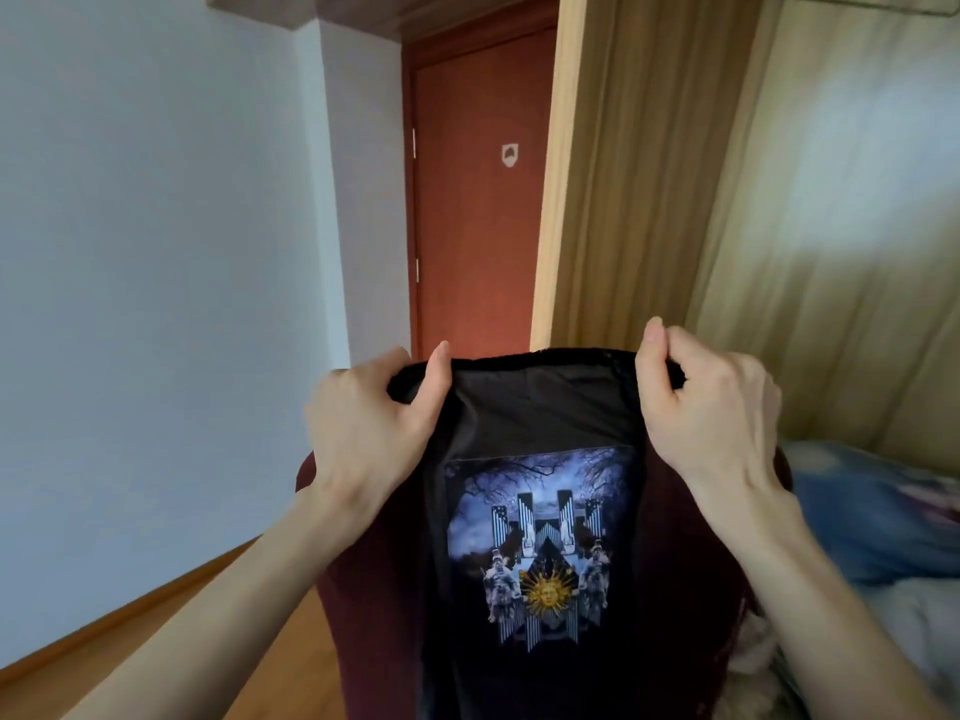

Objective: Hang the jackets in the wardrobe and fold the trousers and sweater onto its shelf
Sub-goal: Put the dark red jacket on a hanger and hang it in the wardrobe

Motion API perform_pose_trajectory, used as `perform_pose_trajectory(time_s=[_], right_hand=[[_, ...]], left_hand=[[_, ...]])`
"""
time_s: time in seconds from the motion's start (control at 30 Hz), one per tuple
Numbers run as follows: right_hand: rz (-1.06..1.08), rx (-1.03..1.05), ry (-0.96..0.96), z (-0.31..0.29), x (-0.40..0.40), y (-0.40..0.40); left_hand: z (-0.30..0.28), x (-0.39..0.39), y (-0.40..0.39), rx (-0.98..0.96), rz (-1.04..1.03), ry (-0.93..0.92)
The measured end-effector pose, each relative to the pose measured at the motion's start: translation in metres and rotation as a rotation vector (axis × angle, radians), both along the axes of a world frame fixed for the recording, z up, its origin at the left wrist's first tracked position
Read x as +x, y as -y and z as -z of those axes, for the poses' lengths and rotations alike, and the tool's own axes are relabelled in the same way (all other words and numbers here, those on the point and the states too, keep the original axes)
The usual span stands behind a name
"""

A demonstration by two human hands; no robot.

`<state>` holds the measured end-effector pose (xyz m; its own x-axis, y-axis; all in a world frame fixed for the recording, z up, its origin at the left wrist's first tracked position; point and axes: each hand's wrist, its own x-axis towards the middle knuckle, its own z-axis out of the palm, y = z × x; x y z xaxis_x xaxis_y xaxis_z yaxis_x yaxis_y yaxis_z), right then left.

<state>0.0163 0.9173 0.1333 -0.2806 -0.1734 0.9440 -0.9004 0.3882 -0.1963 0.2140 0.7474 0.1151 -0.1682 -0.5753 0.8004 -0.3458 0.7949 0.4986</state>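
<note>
1. Both hands are up at chest height, holding one dark garment (535,407) by its top edge. The left hand (363,423) pinches the left corner, thumb on the near face and fingers curled behind the cloth. The right hand (711,402) pinches the right corner the same way, fingers folded over the hem.
2. The garment hangs straight down between the hands, near centre of view. It is black, with a printed panel (540,543) showing organ pipes, figures and a gold sun. Dark red fabric (363,589) shows on either side, behind or around the black part. I cannot tell whether this is one of the jackets or the sweater.
3. The wardrobe is not identifiable with certainty. A pale wooden panel (623,174) stands at far right, possibly its door or side. No rail, hanger or shelf is in view.
4. A reddish door (478,226) is at far centre, a pale wall (156,226) at left, and bedding (872,511) at near right.
5. Progress, judged: no hung or folded item is visible, so nothing can be confirmed done. This piece is only spread out, neither folded nor hung. At the least, handling it remains.
</note>
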Motion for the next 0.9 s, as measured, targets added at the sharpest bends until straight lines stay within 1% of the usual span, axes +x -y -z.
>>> perform_pose_trajectory(time_s=[0.2,0.4,0.5,0.63,0.77,0.9], right_hand=[[0.212,-0.034,0.0,-0.01,-0.042,-0.032],[0.378,-0.019,0.043,-0.027,-0.074,-0.046],[0.363,-0.02,0.067,-0.04,-0.088,-0.047],[0.393,-0.039,0.068,-0.062,-0.108,-0.043],[0.372,-0.074,0.152,-0.076,-0.136,-0.034],[0.353,-0.117,0.205,-0.085,-0.162,-0.024]], left_hand=[[-0.013,-0.083,0.013,-0.047,0.174,0.029],[-0.033,-0.154,0.025,-0.079,0.337,-0.015],[-0.048,-0.185,0.031,-0.093,0.387,-0.058],[-0.075,-0.218,0.042,-0.093,0.466,-0.12],[-0.103,-0.247,0.051,-0.113,0.529,-0.143],[-0.126,-0.281,0.056,-0.133,0.674,-0.209]])
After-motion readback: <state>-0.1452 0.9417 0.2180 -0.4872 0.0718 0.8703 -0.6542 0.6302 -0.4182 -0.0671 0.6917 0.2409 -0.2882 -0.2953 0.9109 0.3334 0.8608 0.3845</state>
